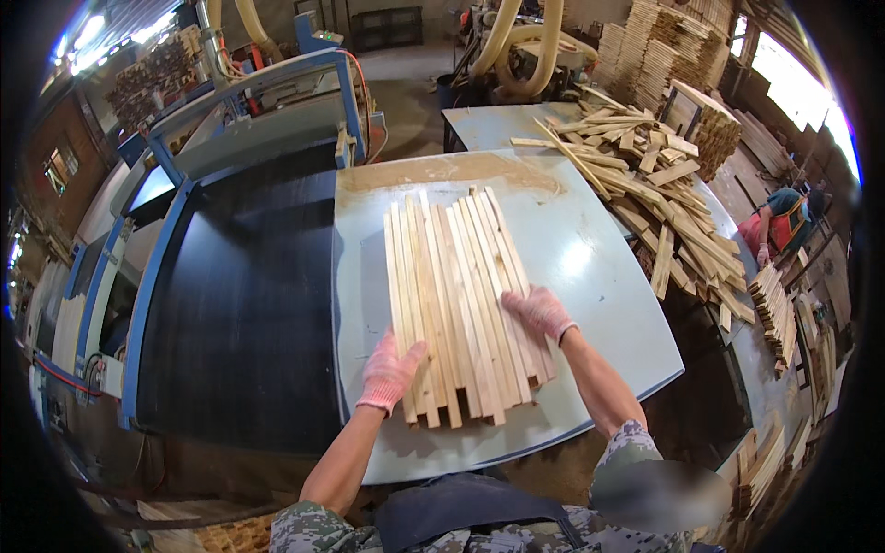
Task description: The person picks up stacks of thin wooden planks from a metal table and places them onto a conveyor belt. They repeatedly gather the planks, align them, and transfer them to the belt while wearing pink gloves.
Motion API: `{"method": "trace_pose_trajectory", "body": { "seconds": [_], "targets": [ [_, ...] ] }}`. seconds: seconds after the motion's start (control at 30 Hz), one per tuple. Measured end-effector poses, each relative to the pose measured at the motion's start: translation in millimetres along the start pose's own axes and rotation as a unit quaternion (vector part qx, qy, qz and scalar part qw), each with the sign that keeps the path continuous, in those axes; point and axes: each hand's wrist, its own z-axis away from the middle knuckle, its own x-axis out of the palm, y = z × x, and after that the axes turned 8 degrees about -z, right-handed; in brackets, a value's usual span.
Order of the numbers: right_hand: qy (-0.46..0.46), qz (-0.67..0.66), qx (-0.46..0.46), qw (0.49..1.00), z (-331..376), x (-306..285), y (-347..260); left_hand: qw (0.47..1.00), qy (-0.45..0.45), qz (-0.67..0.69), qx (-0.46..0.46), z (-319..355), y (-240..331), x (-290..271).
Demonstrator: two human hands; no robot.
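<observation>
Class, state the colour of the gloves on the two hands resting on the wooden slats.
Pink, on both the left hand and right hand; head view.

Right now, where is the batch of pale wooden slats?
In the head view, the batch of pale wooden slats lies centre on the light grey table, between the gloved left hand and right hand.

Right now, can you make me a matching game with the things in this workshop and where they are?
Things:
1. left hand
2. right hand
3. wooden slats
4. loose pile of sticks

Places:
A. heaped at the far right of the grey table
B. side by side in a flat bundle in the middle of the table
C. on the bundle's right side
D. at the bundle's near left corner

Pairs: 1-D, 2-C, 3-B, 4-A
</observation>
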Motion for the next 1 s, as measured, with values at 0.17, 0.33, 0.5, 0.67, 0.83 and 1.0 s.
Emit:
{"method": "trace_pose_trajectory", "body": {
  "seconds": [0.17, 0.33, 0.5, 0.67, 0.83, 1.0],
  "targets": [
    [-0.049, -0.047, -0.026, 0.997, 46, 104, -25, 1.0, 0.007, 0.009, 0.002, 27, -80, -87],
    [-0.079, 0.039, -0.038, 0.995, 78, 267, -88, 0.999, 0.011, -0.02, -0.041, 72, -176, -229],
    [-0.122, -0.043, -0.072, 0.989, 98, 455, -126, 0.98, 0.001, -0.175, -0.097, 113, -274, -371],
    [-0.158, 0.053, -0.095, 0.982, 120, 620, -198, 0.919, 0.037, -0.344, -0.189, 130, -383, -485],
    [-0.212, -0.035, -0.08, 0.973, 135, 714, -264, 0.899, -0.006, -0.385, -0.21, 102, -398, -565],
    [-0.169, 0.072, -0.098, 0.978, 145, 826, -295, 0.854, 0.076, -0.478, -0.193, 119, -539, -605]
  ]
}}
